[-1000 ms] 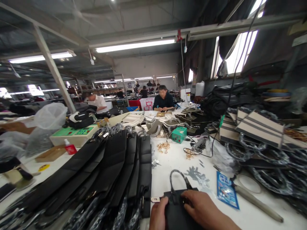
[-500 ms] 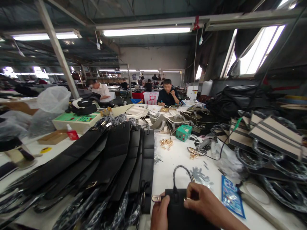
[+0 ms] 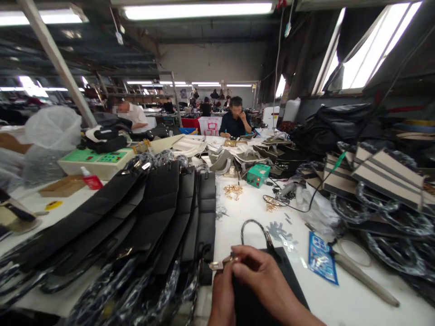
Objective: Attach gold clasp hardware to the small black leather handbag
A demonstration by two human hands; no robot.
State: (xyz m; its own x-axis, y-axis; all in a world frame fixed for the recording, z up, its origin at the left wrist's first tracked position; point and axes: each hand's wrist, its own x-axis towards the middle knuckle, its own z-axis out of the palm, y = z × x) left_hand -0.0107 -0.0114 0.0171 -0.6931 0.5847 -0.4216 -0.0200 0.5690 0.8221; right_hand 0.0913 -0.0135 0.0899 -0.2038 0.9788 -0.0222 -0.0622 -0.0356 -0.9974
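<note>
Head view: both hands (image 3: pixel 260 276) pinch a shiny metal clasp (image 3: pixel 216 265). A black, loop-handled bag (image 3: pixel 290 269) lies by the desk's (image 3: pixel 238 224) near edge.

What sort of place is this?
It looks like a bag-making workshop: there are black bag-like pieces lying in layers, scattered small gold-coloured parts, and another person opposite.

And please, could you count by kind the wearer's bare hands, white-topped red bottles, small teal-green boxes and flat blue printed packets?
Bare left hand and right hand: 2
White-topped red bottle: 1
Small teal-green box: 1
Flat blue printed packet: 1
Total: 5
</note>
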